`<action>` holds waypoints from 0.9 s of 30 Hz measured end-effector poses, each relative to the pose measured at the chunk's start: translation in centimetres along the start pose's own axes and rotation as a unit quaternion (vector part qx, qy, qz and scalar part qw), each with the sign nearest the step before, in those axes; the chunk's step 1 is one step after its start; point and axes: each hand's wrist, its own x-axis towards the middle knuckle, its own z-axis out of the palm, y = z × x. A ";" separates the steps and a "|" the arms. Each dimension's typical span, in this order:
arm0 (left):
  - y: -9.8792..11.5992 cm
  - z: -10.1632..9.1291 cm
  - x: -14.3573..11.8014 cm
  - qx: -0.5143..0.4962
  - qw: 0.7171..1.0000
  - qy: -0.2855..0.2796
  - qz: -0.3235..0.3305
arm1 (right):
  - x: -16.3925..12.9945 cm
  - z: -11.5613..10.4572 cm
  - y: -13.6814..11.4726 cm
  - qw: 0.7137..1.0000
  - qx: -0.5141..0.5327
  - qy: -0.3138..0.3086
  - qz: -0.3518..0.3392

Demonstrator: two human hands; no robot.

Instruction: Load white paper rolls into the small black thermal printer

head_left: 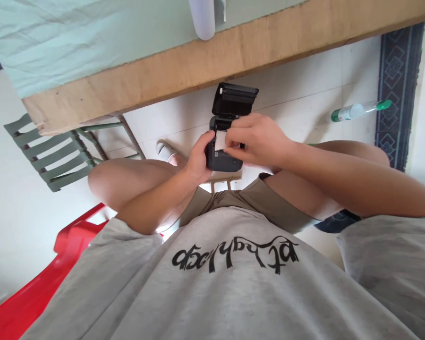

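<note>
A small black printer [225, 163] with its lid [235, 99] flipped open is held above my lap. My left hand [197, 160] grips its left side, thumb on the body. My right hand [257, 140] reaches over from the right, fingertips pinching white paper [220, 140] at the open compartment. Part of the compartment is hidden under my right fingers.
A wooden table edge [212, 61] with a pale green cloth [74, 38] runs across the top. A green slatted chair [53, 151] stands at left, a red plastic chair [71, 241] under me. A green-capped bottle [359, 110] lies on the white floor at right.
</note>
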 end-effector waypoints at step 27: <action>-0.4 -2.3 0.0 0.117 0.984 -0.130 0.033 | -0.7 -3.6 2.2 0.981 0.162 -0.004 0.106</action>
